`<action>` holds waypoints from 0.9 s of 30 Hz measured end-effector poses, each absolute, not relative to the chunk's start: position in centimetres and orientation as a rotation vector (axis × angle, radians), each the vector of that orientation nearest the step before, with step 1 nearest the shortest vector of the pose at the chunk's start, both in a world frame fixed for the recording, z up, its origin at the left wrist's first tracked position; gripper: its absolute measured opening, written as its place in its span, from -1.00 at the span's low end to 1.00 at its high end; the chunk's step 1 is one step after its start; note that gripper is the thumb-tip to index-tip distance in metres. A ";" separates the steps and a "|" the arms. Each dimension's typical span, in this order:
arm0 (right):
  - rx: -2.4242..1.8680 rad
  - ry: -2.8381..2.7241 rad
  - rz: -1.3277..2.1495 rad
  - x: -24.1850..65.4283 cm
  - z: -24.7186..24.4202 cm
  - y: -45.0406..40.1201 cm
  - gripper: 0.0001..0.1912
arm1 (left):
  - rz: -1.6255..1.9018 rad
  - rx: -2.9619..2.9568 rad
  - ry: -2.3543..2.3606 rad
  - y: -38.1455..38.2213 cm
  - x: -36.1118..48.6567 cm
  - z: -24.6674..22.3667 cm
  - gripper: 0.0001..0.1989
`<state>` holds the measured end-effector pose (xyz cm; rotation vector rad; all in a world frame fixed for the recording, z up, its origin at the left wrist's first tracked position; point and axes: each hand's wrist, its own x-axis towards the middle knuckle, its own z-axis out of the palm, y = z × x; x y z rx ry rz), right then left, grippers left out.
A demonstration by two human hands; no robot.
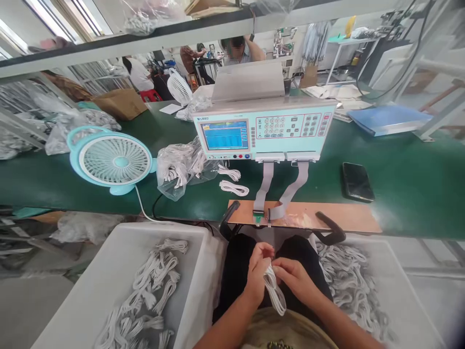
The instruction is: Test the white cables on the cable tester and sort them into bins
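Note:
Over my lap, a looped bundle of white cable (pixel 275 293) is between my two hands. My left hand (pixel 258 271) is closed around its upper end, thumb and fingers curled on it. The fingers of my right hand (pixel 294 277) pinch at the same end from the right side; what exactly they grip there is partly hidden. The loops of the bundle hang down toward my body. Beyond my hands, two grey ribbon cables (pixel 288 191) run from a tester (pixel 265 131) with a lit blue screen to small connectors at the table edge.
White bins with cable bundles stand at my left (pixel 196 261) and right (pixel 395 286). On the green table (pixel 327 189) are a blue fan (pixel 112 160), a bag of cables (pixel 178 167), two loose bundles (pixel 233 188), a phone (pixel 358 182) and a blue folder (pixel 388 119). People sit beyond.

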<state>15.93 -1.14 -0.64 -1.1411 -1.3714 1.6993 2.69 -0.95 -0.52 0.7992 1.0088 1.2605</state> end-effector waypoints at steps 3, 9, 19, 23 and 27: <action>-1.138 -1.330 1.803 15.8 -0.6 -0.8 -0.66 | 1.202 0.932 1.126 -1.2 2.0 -0.8 -0.78; -1.110 -1.397 1.816 15.5 0.0 0.0 -0.68 | 1.125 1.231 1.156 -1.3 1.3 -0.4 -0.88; -1.128 -1.726 1.463 15.2 0.3 0.9 -0.63 | 1.177 1.425 1.232 -1.2 0.6 -0.1 -0.81; -1.048 -1.778 1.609 15.9 0.6 1.3 -0.62 | 1.166 1.386 1.210 -1.3 0.7 -0.4 -0.82; -0.988 -1.679 1.878 16.6 1.1 1.4 -0.59 | 1.171 1.385 1.156 -1.4 0.8 -0.1 -0.86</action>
